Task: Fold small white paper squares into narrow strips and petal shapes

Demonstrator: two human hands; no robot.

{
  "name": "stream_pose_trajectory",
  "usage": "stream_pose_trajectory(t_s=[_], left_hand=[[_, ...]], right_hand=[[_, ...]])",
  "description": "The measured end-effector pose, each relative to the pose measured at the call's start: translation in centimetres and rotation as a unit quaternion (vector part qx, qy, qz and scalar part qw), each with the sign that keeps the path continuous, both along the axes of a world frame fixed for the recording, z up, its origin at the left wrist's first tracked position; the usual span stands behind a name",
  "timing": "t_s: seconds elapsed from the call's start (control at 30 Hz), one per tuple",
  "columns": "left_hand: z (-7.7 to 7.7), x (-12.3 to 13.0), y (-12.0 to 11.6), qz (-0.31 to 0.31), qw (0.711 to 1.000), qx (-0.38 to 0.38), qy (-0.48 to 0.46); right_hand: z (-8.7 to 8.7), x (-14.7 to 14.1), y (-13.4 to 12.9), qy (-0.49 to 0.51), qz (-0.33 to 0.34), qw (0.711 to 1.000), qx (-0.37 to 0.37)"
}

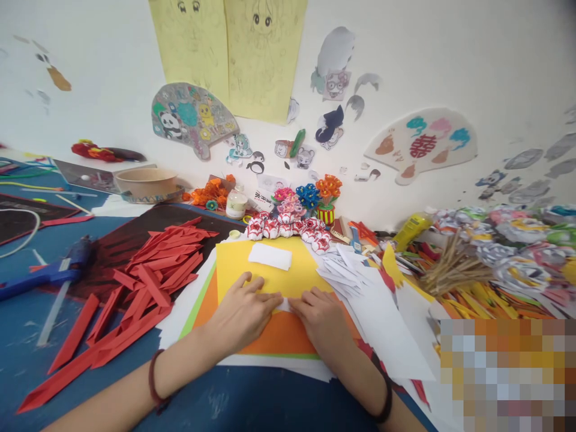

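Observation:
A small white piece of paper (284,305) shows between my two hands, mostly hidden under the fingers. My left hand (243,309) pinches its left end, with some fingers raised and curled. At the right end, my right hand (321,321) is closed on the paper with its fingers bent. Both hands rest over a yellow sheet (234,264) lying on an orange sheet (288,336). Just beyond the fingers, a white paper rectangle (270,256) lies on the yellow sheet.
Folded red paper strips (153,282) are heaped at left, near a blue glue gun (67,270). White folded strips (344,270) and white sheets (391,324) lie at right. Paper flowers (292,204) and a small bottle (236,203) stand by the wall. A pixelated patch hides the lower right corner.

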State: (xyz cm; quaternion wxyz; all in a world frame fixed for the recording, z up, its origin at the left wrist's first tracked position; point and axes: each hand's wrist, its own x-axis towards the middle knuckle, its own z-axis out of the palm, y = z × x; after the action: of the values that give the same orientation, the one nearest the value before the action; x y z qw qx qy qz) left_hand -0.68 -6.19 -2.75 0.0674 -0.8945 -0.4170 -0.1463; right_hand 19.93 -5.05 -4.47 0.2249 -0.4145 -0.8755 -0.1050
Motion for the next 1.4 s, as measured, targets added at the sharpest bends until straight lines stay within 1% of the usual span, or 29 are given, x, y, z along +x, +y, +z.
stream_pose_trajectory(t_s=[0.17, 0.37, 0.43, 0.5, 0.63, 0.8, 0.87, 0.93, 1.03, 1.1, 1.23, 1.33, 1.4], left_hand=[[0.6, -0.8, 0.7, 0.026, 0.998, -0.034, -0.046], [1.2, -1.6, 1.3, 0.028, 0.997, -0.051, -0.057], [1.4, -1.6, 1.3, 0.025, 0.997, -0.053, -0.059], [1.6, -1.5, 1.3, 0.026, 0.996, -0.045, -0.071], [1.5, -0.8, 1.6, 0.024, 0.992, -0.034, -0.117], [0.5, -0.3, 2.7, 0.029, 0.989, -0.087, -0.115], [0.2, -0.2, 3.0, 0.03, 0.985, -0.11, -0.126], [0.0, -0.2, 3.1, 0.031, 0.981, -0.124, -0.145], [-0.1, -0.3, 3.2, 0.037, 0.978, -0.128, -0.163], [0.0, -0.3, 3.2, 0.028, 0.978, -0.122, -0.165], [0.7, -0.4, 2.9, -0.029, 0.986, -0.084, -0.141], [1.3, -0.3, 2.4, -0.05, 0.994, -0.038, -0.087], [1.6, -0.2, 2.2, -0.064, 0.997, -0.008, -0.038]], right_hand=[[0.4, 0.4, -0.6, 0.037, -0.021, 0.998, -0.056], [0.8, 1.1, -1.2, 0.082, -0.104, 0.981, -0.143], [0.9, 1.2, -1.1, 0.097, -0.118, 0.973, -0.175], [0.8, 1.2, -1.0, 0.113, -0.12, 0.968, -0.189], [0.6, 0.9, -0.7, 0.134, -0.105, 0.969, -0.177], [0.8, 1.0, -0.3, 0.193, -0.084, 0.956, -0.203], [1.0, 1.1, -0.1, 0.207, -0.074, 0.955, -0.201], [1.1, 1.1, 0.1, 0.206, -0.047, 0.957, -0.197], [1.2, 1.0, 0.2, 0.189, -0.01, 0.962, -0.198], [1.2, 1.0, 0.2, 0.169, -0.007, 0.968, -0.187], [1.1, 0.9, 0.1, 0.107, -0.001, 0.987, -0.123], [1.0, 0.9, 0.2, 0.06, 0.015, 0.996, -0.063], [1.0, 1.2, 0.3, 0.026, 0.037, 0.999, -0.024]])
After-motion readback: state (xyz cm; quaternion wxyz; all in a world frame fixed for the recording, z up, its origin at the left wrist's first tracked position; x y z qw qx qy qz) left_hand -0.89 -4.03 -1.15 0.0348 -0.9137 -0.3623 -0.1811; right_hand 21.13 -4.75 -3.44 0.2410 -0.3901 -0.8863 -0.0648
